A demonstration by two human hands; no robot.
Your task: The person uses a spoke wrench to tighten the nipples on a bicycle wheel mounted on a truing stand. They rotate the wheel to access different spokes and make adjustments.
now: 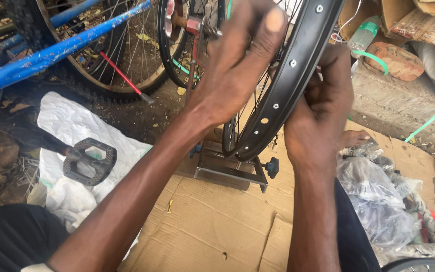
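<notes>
A black bicycle wheel rim (288, 75) with thin spokes stands upright in a metal stand (227, 168) on flattened cardboard. My left hand (237, 65) reaches in from the left over the spokes, fingers closed around them near the rim's inner side. My right hand (323, 111) grips the rim's outer edge from the right, thumb pressed on the black surface. The rim shows several round spoke holes and silver nipples.
A blue bicycle frame (51, 53) and another spoked wheel (122, 70) lie behind at left. A black pedal (90, 161) rests on white cloth. Cardboard (212, 221) covers the ground. Clear plastic bags (378, 196) sit at right, a brick (396, 60) and bottle (366, 32) behind.
</notes>
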